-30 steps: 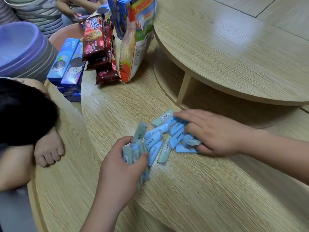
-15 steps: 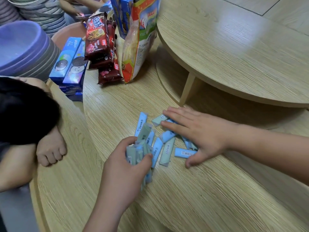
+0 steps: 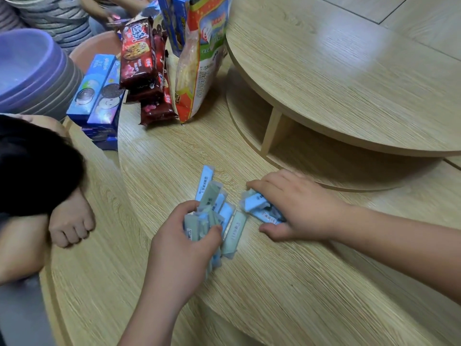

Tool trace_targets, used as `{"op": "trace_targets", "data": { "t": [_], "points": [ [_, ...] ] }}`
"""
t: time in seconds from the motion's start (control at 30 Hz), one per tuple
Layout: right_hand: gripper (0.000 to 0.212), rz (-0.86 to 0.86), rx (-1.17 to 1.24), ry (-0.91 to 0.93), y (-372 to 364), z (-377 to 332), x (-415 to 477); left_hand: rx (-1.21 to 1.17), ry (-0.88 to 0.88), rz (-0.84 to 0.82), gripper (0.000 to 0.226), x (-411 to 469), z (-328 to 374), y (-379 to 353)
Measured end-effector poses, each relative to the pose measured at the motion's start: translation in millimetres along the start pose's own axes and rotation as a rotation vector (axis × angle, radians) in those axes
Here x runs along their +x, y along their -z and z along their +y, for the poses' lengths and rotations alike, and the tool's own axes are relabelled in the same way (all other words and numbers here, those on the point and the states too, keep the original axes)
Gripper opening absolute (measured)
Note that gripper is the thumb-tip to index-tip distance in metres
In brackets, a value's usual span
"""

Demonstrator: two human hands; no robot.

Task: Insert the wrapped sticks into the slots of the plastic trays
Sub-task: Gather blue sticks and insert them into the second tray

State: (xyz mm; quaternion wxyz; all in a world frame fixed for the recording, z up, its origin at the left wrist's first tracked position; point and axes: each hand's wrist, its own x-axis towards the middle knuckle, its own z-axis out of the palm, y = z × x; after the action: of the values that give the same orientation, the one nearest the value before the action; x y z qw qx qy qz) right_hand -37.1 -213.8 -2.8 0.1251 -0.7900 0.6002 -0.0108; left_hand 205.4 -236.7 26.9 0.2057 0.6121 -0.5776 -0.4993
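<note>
Several small wrapped sticks in light blue and pale green lie on the round wooden table (image 3: 287, 283). My left hand (image 3: 184, 243) grips a bundle of wrapped sticks (image 3: 199, 224) upright on the tabletop. A loose pale green stick (image 3: 234, 232) lies just right of the bundle, and a blue stick (image 3: 205, 182) points away beyond it. My right hand (image 3: 296, 208) curls over a small heap of blue sticks (image 3: 259, 208) and gathers them under its fingers. No plastic tray is in view.
Snack packs stand at the table's far side: red biscuit packs (image 3: 142, 61), blue cookie boxes (image 3: 99, 93) and a large orange bag (image 3: 199, 56). Stacked purple bowls (image 3: 27, 71) sit far left. A raised round shelf (image 3: 349, 71) fills the right. Another person's foot (image 3: 71, 223) rests on the left.
My right hand has closed its spread fingers over the blue sticks and drawn them into a heap. My left hand keeps its bundle in place.
</note>
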Motion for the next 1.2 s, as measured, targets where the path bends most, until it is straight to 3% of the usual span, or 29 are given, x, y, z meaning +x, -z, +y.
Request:
{"op": "trace_targets", "data": {
  "t": [0.27,0.43,0.7,0.93,1.2],
  "points": [
    [0.064,0.158,0.049,-0.221,-10,-30,-18,0.03,-0.013,0.042,0.026,-3,1,-5],
    [0.058,0.154,0.065,-0.362,-9,-45,-9,0.03,-0.017,0.062,0.027,-3,0,-6],
    [0.045,0.181,0.009,-0.39,-3,-45,-12,-0.035,-0.028,0.082,0.029,-4,-4,-5],
    [0.064,0.261,-0.047,-0.443,-14,-56,-14,-0.077,-0.045,0.09,0.027,-5,-4,-5],
    [0.059,0.231,0.029,-0.456,4,-45,-5,-0.145,-0.081,0.081,0.027,-8,7,-3]
  ]
}}
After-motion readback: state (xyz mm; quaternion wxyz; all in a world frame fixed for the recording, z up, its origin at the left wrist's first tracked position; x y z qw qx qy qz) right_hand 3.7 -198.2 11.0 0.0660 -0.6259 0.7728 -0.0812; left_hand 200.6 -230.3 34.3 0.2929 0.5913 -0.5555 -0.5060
